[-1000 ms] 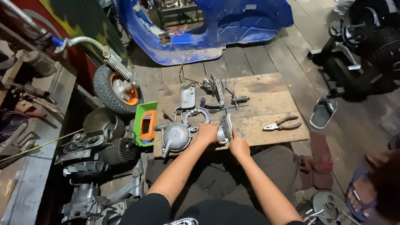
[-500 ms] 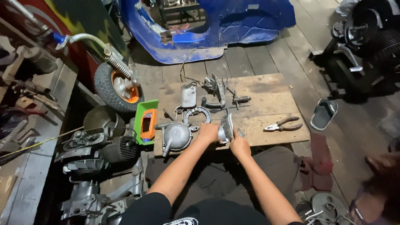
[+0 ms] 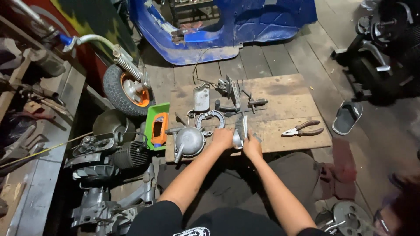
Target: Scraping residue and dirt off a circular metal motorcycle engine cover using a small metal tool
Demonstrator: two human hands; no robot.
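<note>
Both my hands meet at the near edge of a wooden board (image 3: 284,94) on the floor. My left hand (image 3: 222,138) and my right hand (image 3: 252,147) grip a flat grey metal plate (image 3: 240,129) held on edge between them. Just left of my left hand lies a round grey metal engine cover (image 3: 189,140). A curved brake shoe (image 3: 211,119) lies behind it on the board.
Red-handled pliers (image 3: 303,128) lie on the board's right side, and several small metal parts (image 3: 232,94) at its middle. A green tray with an orange tool (image 3: 158,126), a small wheel (image 3: 127,89), engine parts (image 3: 109,157), a blue scooter body (image 3: 227,26) and a sandal (image 3: 347,116) surround it.
The view has shifted slightly. My hands stay on the metal plate at the board's near edge, with little visible movement.
</note>
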